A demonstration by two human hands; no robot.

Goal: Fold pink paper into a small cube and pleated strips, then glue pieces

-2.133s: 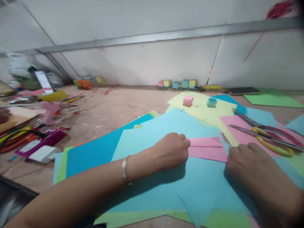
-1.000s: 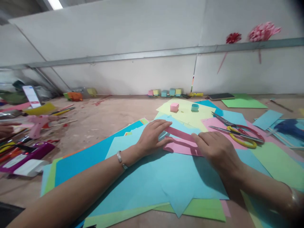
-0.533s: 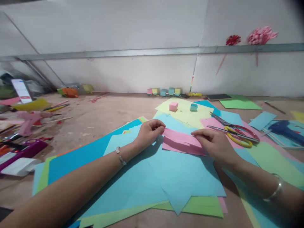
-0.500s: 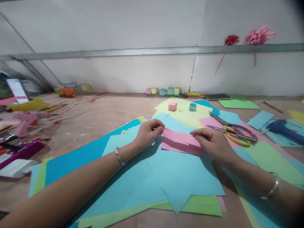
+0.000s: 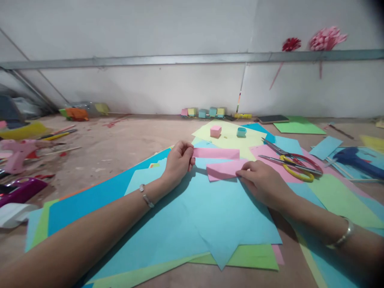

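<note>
Pinched in my left hand [image 5: 179,160] is one end of a narrow pink paper strip [image 5: 217,153], which stretches out to the right above the sheets. My right hand [image 5: 262,182] grips the right end of a second pink paper strip [image 5: 223,171], nearer to me and apart from the first. Beneath both hands lie overlapping light blue paper sheets [image 5: 186,216]. Two pairs of scissors, one yellow-handled [image 5: 295,170] and one red-handled [image 5: 313,165], rest crossed just beyond my right hand.
A pink paper cube [image 5: 215,131] and a teal one [image 5: 241,132] sit on a pale yellow sheet [image 5: 198,130]. To the left are a pink glue gun [image 5: 18,154] and a purple tool [image 5: 22,190]. A dark blue glue gun [image 5: 357,160] lies at the right.
The pink paper that was held between both hands is now two separate strips, one per hand. My left hand has moved up and left with its strip.
</note>
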